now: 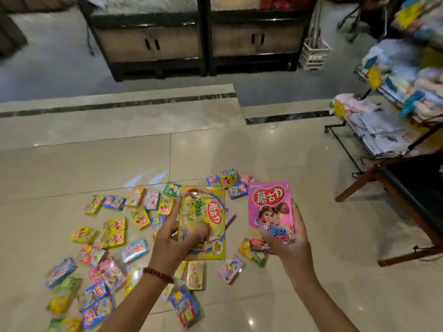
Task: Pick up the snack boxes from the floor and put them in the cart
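a glossy tiled shop floor [72,164] stretches toward dark cabinets [196,41], with a clothes rack [393,111] on the right. the left hand [172,240] grasps a yellow snack box [203,221] and the right hand [290,245] grasps a pink snack box [271,209], both lifted above the floor. many scattered boxes [107,255] lie below, so most of the job looks undone. no cart is in view.

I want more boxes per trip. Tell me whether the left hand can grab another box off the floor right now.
Probably not: the left hand already grips a yellow box, leaving no spare fingers, though floor boxes lie unobstructed beneath it.
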